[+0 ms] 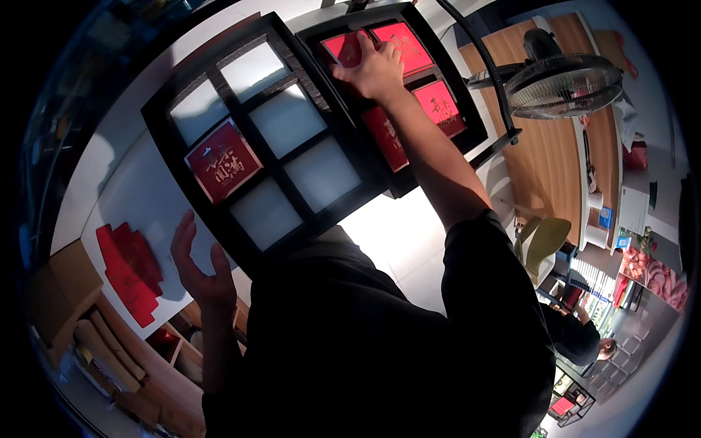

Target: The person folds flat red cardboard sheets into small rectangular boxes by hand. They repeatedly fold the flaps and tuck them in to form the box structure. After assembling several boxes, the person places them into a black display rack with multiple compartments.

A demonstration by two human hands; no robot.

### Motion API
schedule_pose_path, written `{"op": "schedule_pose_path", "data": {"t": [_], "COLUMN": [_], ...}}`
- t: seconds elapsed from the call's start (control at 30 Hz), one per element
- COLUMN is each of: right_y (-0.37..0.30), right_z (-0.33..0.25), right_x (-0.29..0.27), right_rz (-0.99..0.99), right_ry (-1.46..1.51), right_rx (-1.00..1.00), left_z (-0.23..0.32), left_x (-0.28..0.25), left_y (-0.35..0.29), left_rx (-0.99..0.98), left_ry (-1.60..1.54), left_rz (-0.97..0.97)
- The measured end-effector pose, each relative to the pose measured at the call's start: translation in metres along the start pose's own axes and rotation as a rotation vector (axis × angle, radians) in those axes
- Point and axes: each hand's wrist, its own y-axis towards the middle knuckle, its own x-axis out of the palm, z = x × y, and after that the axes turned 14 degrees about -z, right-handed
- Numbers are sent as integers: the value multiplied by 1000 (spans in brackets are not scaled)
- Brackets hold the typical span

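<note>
My right hand reaches into the black divided box at the upper right, its thumb and fingers set across a flat red square packet. Other red packets with gold lettering lie in that box, one a bright red packet; my forearm covers part of them. To its left is a second black divided box. One red packet sits in a left compartment there, while the other compartments show pale white squares. My left hand is raised beside that box's near left corner, fingers apart, holding nothing.
Flat red pieces lie on a white surface at the left, near a brown cardboard box. A black fan and a flexible black arm stand right of the boxes. Another person is farther off at the right.
</note>
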Motion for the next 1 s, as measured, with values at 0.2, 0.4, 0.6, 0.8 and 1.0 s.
{"op": "schedule_pose_path", "data": {"t": [0.2, 0.4, 0.6, 0.8, 1.0], "right_y": [-3, -3, 2, -1, -1], "right_z": [-13, -11, -3, -6, -9], "right_x": [-2, 5, 14, 14, 12], "right_rz": [-43, 39, 140, 168, 136], "right_ry": [-14, -15, -46, -41, -30], "right_rx": [70, 27, -23, -9, 22], "left_z": [-11, -17, -16, -17, -16], "left_x": [2, 7, 10, 13, 15], "left_y": [-5, -1, 4, 5, 7], "left_rx": [-34, -43, -64, -52, -38], "left_ry": [-13, 17, 13, 48, 86], "left_rz": [-3, -23, -44, -43, -45]}}
